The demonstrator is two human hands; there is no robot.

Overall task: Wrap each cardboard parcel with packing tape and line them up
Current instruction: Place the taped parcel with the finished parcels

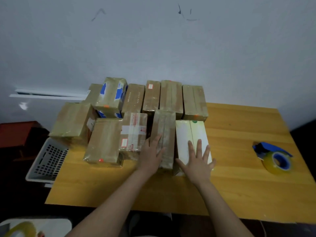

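Eleven tape-wrapped cardboard parcels countable, two rows on yellow wooden counter (239, 185). One blue tape dispenser with clear roll (275, 158) at the right, well apart. Left grip (152, 156) flat and unclenched on brown taped parcel (164, 134). Right grip (198, 159), fingers spread, rests on pale white parcel (189, 135) just beside it.

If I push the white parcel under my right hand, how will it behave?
Likely slides, not rolls: the white parcel is boxy, flat on the table. Its glossy wrap may feel slippery under the right hand.
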